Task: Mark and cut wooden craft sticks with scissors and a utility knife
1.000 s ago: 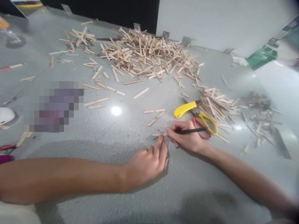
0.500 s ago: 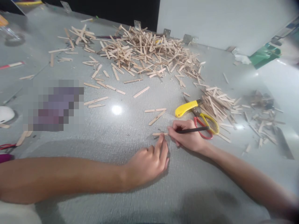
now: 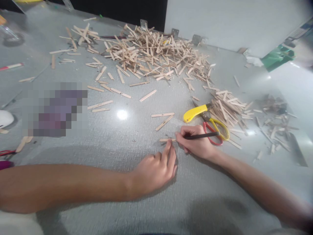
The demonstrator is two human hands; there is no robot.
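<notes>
**Marking a stick on the littered bench**

The grey bench (image 3: 102, 209) carries a big heap of sticks (image 3: 154, 54) at the far side and a smaller pile (image 3: 227, 107) to the right. Near that pile lie scissors (image 3: 216, 130) and a yellow knife (image 3: 195, 113), within easy reach. The left hand (image 3: 155, 171), loosely curled, presses a fingertip on one stick (image 3: 167, 140) to pin it flat. The right hand (image 3: 198, 143) is closed around a dark pencil (image 3: 201, 136), its tip on the stick's right end, apparently marking it.
</notes>
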